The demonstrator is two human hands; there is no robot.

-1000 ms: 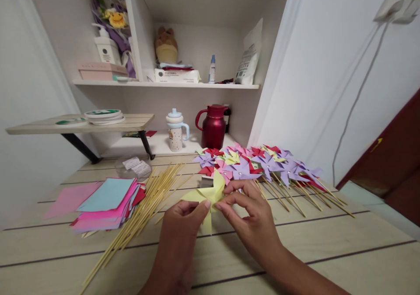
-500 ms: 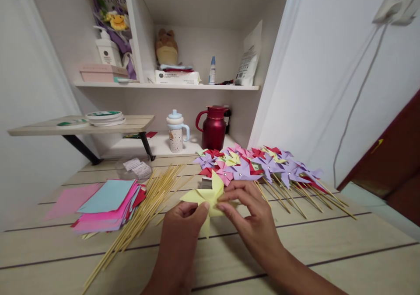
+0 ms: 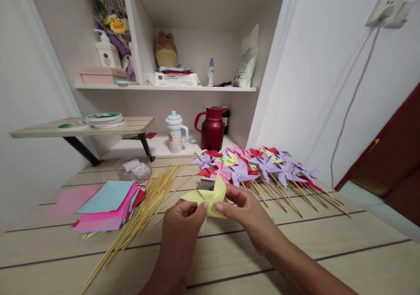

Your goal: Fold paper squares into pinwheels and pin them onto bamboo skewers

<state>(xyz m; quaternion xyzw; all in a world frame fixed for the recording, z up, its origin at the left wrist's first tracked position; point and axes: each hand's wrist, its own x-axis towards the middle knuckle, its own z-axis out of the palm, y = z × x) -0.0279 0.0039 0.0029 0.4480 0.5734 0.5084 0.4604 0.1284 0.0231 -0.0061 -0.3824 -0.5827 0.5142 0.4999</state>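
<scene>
Between both hands [image 3: 213, 214], yellow pinwheel [image 3: 208, 196] lower now.

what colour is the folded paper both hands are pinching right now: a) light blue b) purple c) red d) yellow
d, the left hand and right hand both pinch a pale yellow folded pinwheel between their fingertips above the table, while the purple and red ones lie in the finished pinwheel pile behind it.

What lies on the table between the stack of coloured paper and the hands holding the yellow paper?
A loose pile of wooden sticks lies there, seen in the head view.
</scene>
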